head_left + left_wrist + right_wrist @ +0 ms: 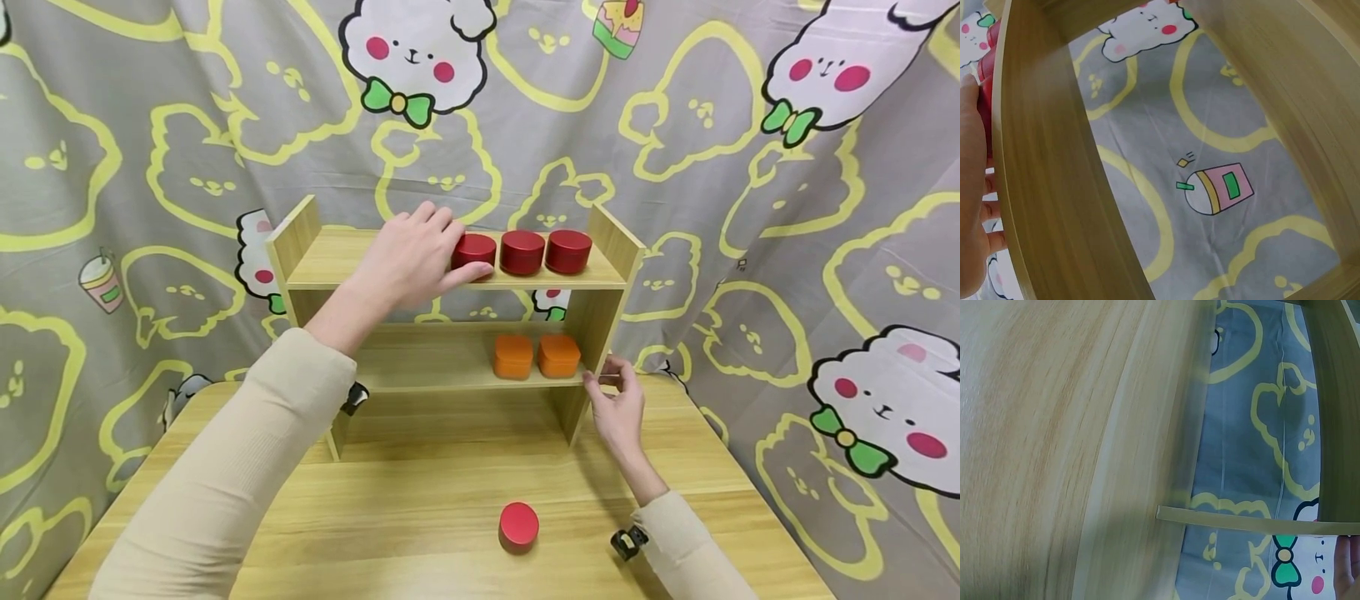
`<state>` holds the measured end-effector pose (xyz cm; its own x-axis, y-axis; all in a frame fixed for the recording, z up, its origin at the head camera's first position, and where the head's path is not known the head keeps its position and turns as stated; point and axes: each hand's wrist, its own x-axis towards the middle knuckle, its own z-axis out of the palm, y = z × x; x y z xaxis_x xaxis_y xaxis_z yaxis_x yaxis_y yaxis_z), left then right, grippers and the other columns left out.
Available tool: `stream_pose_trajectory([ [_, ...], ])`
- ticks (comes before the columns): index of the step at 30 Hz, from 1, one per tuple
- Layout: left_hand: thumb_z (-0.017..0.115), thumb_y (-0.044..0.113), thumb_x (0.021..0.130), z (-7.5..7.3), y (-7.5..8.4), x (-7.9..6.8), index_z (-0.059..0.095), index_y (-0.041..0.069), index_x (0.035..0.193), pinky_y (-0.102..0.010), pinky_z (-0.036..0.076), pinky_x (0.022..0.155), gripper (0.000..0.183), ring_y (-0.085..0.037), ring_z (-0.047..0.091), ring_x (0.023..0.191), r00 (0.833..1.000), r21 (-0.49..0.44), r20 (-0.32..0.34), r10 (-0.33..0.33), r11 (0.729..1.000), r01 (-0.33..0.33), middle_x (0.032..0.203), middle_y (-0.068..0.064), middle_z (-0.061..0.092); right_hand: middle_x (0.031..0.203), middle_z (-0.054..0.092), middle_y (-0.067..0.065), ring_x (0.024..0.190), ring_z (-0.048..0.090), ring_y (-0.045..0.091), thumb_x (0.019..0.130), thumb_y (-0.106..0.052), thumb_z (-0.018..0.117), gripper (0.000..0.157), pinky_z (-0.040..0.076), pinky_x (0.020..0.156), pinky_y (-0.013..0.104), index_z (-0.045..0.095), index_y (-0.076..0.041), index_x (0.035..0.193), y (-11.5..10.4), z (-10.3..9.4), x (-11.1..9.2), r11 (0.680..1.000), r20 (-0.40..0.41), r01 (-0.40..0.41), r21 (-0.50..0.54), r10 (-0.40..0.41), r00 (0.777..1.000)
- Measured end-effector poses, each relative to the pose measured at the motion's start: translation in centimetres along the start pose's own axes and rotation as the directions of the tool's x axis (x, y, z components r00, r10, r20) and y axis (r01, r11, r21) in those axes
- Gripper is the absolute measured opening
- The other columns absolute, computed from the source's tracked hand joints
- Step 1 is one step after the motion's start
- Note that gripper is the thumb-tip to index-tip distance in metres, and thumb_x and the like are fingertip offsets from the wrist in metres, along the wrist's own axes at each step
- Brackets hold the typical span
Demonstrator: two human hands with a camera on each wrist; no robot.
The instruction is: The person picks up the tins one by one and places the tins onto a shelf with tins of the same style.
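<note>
Head view: gripping a smooth, round red tin (476, 252) with the left hand (412, 257), at the left of the row on the wood-grain top board (337, 254)! Pinching the flat side panel (596, 312) with the bent right hand (618, 408). Alongside, two more satiny tins (522, 254); below, two rounded-square orange boxes (513, 358); out front, on the wood-grain worktop (375, 517), another red cylinder (518, 527).

Left wrist: curled against curved red, beside smooth boards, with soft printed curtain (1166, 119) beyond.

Right wrist: showing just fingers (1345, 565) past the panel's thin edge.
</note>
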<state>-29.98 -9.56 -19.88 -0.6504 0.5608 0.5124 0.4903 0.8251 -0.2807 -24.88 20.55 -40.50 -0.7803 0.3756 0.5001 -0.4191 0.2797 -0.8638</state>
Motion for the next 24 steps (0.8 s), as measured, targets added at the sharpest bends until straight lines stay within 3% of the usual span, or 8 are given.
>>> stream_pose_trajectory([
  [14, 0.047, 0.072, 0.101, 0.37, -0.47, 0.52, 0.066, 0.005, 0.115, -0.045, 0.053, 0.081, 0.072, -0.031, 0.057, 0.105, 0.999, -0.026, 0.004, -0.035, 0.999, 0.035, 0.109, -0.013, 0.064, 0.097, 0.057, 0.012, 0.082, 0.061, -0.001, 0.089, 0.013, 0.067, 0.029, 0.051, 0.064, 0.007, 0.059, 0.017, 0.117, -0.22, 0.07, 0.10, 1.000, 0.000, 0.009, 0.003, -0.009, 1.000],
  [24, 0.050, 0.074, 0.098, 0.63, -0.45, 0.22, 0.064, 0.006, 0.114, -0.046, 0.054, 0.080, 0.072, -0.032, 0.058, 0.106, 0.998, -0.055, -0.010, -0.054, 0.997, 0.054, 0.108, -0.013, 0.063, 0.095, 0.056, 0.002, 0.082, 0.060, -0.002, 0.089, 0.012, 0.068, 0.030, 0.051, 0.064, 0.008, 0.060, 0.016, 0.118, 0.05, 0.05, 0.02, 1.000, -0.001, 0.005, -0.003, -0.005, 1.000],
])
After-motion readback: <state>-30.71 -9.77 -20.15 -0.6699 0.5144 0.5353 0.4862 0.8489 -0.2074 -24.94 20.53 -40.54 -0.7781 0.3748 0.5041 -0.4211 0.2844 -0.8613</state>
